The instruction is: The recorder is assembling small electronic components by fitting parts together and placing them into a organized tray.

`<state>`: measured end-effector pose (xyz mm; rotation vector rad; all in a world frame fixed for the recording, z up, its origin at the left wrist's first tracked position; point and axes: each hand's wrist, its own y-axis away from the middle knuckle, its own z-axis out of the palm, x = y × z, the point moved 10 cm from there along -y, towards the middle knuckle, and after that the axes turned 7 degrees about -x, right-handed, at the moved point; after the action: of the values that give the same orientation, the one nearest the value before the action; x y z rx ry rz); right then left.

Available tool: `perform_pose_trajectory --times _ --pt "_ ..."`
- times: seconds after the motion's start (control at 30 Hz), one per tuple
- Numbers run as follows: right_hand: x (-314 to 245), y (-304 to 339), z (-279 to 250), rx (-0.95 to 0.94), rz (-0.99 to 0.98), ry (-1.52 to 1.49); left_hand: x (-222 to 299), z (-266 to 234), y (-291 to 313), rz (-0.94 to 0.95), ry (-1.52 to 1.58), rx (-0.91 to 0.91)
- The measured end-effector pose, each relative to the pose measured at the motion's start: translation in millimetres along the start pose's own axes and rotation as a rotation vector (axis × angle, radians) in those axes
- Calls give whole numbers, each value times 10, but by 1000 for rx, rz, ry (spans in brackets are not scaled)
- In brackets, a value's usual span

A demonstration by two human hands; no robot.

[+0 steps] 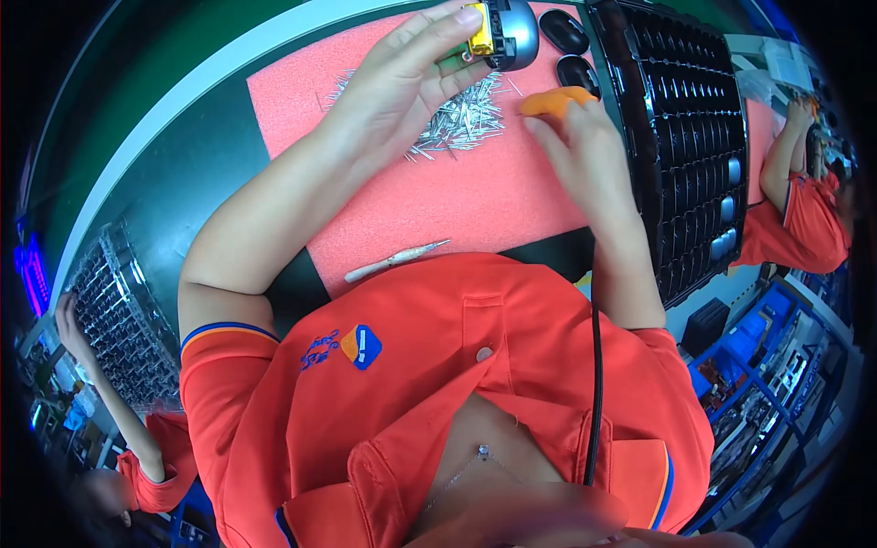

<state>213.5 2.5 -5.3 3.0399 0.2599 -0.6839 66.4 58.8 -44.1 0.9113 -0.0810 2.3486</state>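
Observation:
At the far edge of a pink foam mat (384, 215), my left hand (416, 59) is closed around a small electronic device (513, 36) with a rounded silver-grey shell, black inner parts and a yellow block. My right hand (575, 137) wears orange covers on its fingertips and hovers to the right of a heap of thin metal pins (466, 119). Its thumb and fingers are drawn together; whether something sits between them is hidden. Two glossy black oval shells (565, 32) lie beyond it, beside the device. A pen-like tool with a pointed metal tip (393, 260) rests near the mat's front edge.
To the right stands a large black compartment tray (690, 128) with several silver-grey pieces (726, 210) in it. Another tray (119, 320) is at the left, by a co-worker's hand (68, 320). A second co-worker (795, 219) sits at the right. A black cord (596, 393) hangs down my front.

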Motion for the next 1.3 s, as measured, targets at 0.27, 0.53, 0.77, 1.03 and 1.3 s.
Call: perform_pose_trajectory --times 0.27,0.53,0.77,1.03,1.3 --pt "-290 -110 92 -102 -121 214 -23 199 55 -117 198 -118" --pt "-72 -60 -17 -83 53 -497 350 218 89 136 -441 -56" --pt "-26 -231 -304 156 115 -1056 272 407 140 1 -450 -164" --pt "-583 -199 -704 325 -332 -536 254 531 182 29 -624 -237" --pt "-789 -165 -760 347 -461 -265 327 579 191 114 -654 -243"
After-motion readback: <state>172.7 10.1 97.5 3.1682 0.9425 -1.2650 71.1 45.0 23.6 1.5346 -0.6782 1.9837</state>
